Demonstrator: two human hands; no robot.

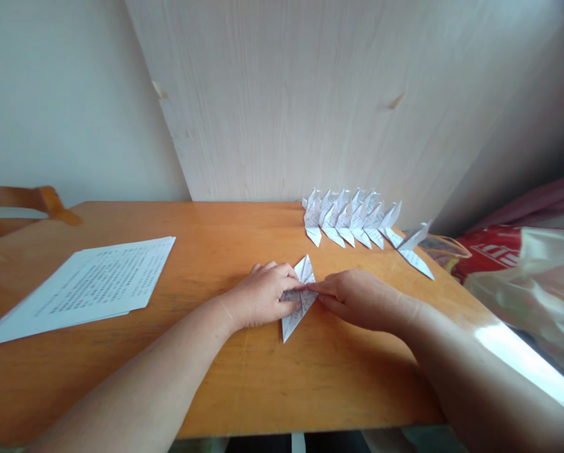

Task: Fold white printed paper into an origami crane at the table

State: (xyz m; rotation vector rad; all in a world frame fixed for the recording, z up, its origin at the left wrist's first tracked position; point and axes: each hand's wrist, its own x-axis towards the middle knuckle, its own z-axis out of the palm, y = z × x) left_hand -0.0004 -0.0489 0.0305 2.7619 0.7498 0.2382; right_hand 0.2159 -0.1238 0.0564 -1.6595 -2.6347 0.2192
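A piece of folded paper [299, 313] with print on it, diamond-shaped with pointed ends, lies on the wooden table in front of me. My left hand [267, 294] grips it from the left, thumb and index finger resting across its middle and the other fingers curled. From the right, my right hand [357, 296] has its fingertips closed on the paper's right edge, close to the left fingertips. What lies under the fingertips is hidden.
Several finished-looking folded paper figures [343, 220] stand in rows at the back right, with one larger figure [415, 248] beside them. A stack of printed sheets [107, 283] lies at left. Beyond the table's [244, 390] right edge are red and pale bags [527, 270]. A wooden chair [50, 204] stands far left.
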